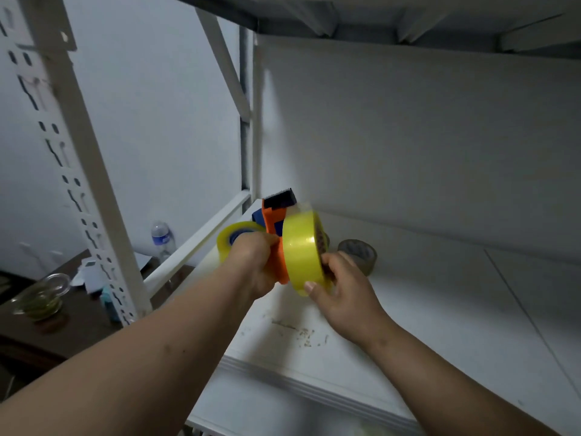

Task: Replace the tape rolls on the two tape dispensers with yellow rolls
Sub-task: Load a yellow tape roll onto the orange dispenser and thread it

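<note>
Left hand [256, 265]: the grip is closing round the handle of the orange tape dispenser [276, 243], lifting it off the shelf [440, 309] so the hub is facing the other hand.
Right hand [342, 286]: thumb and fingers are pinching the yellow tape roll [302, 250] by its rim, pressing it sideways against the dispenser, probably seating it.
Second dispenser: the blue tape dispenser [258, 217] is sitting behind on the shelf, a yellow roll [232, 239] already beside or on it; I cannot tell which.
Removed roll: a clear tape roll [358, 254] is lying on the shelf, just beside the right hand.
</note>
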Demonstrator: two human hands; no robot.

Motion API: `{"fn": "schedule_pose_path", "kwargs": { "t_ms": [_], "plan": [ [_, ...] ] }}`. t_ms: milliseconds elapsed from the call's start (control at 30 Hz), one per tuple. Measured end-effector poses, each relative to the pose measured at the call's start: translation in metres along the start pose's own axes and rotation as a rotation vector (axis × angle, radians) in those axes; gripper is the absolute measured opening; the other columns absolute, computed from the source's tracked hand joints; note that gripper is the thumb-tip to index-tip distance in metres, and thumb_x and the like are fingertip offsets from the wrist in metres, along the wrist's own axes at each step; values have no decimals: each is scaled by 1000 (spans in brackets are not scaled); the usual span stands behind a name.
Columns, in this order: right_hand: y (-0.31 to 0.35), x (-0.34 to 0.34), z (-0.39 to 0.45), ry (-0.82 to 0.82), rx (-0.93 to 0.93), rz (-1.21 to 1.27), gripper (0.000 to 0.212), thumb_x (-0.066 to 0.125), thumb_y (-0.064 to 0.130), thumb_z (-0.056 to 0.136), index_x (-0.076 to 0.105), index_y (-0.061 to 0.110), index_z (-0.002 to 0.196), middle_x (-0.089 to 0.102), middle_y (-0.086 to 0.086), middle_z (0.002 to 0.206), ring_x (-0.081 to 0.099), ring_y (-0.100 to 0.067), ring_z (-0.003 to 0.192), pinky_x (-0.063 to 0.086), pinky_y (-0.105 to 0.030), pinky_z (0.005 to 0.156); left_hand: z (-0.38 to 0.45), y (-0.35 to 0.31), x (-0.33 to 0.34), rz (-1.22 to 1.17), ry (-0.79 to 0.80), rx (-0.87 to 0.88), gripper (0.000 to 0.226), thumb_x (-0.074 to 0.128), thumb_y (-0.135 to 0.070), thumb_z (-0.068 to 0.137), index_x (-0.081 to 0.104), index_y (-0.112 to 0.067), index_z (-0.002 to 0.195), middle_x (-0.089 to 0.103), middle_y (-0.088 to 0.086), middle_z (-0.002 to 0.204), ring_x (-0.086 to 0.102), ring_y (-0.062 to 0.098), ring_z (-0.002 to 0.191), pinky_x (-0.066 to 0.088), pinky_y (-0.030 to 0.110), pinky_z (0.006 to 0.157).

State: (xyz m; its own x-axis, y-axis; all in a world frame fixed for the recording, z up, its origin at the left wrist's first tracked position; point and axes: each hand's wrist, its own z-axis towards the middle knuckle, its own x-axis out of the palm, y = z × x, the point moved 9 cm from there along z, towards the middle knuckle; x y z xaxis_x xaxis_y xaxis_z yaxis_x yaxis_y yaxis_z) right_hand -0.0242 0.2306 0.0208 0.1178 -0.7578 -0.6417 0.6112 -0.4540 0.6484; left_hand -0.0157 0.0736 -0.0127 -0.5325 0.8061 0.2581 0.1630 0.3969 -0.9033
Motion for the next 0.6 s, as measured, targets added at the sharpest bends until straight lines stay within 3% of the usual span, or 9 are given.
{"fn": "schedule_pose_path", "kwargs": {
  "t_ms": [67, 133, 300, 433, 600],
  "plan": [
    [1, 6, 5, 22, -26, 14, 29, 65, 29, 84, 55, 15, 107, 49, 0, 102, 51, -13, 91, 43, -27, 75, 0, -5, 9, -3, 58, -17, 39, 40, -6, 92, 63, 7, 120, 68, 34, 114, 67, 42, 96, 49, 64, 93],
    [-4, 9, 9, 32, -7, 47, 31, 65, 31, 84, 54, 17, 109, 48, -1, 106, 53, -15, 95, 48, -32, 82, 2, -6, 17, -19, 114, -20, 41, 38, -10, 91, 65, 5, 120, 70, 31, 114, 65, 49, 109, 38, 66, 106],
    [-11, 18, 16, 54, 27, 93, 37, 66, 28, 84, 52, 16, 116, 43, 0, 114, 52, -16, 104, 48, -34, 92, 14, -2, 19, -125, 207, 5, 35, 47, -24, 94, 66, -4, 115, 74, 24, 110, 71, 41, 102, 48, 59, 102],
    [-9, 27, 24, 67, 64, 126, 43, 68, 27, 83, 45, 25, 119, 39, 2, 118, 49, -13, 108, 47, -32, 96, 20, -7, 27, -203, 355, -23, 57, 52, -51, 94, 66, -6, 125, 67, 23, 125, 63, 42, 118, 45, 59, 105],
    [-8, 35, 37, 55, 161, 154, 51, 71, 25, 78, 41, 29, 120, 47, -3, 114, 52, -17, 105, 49, -38, 93, 30, -15, 22, -115, 420, -10, 42, 59, -27, 90, 64, -1, 122, 70, 25, 117, 68, 43, 104, 54, 54, 93]
  ]
}}
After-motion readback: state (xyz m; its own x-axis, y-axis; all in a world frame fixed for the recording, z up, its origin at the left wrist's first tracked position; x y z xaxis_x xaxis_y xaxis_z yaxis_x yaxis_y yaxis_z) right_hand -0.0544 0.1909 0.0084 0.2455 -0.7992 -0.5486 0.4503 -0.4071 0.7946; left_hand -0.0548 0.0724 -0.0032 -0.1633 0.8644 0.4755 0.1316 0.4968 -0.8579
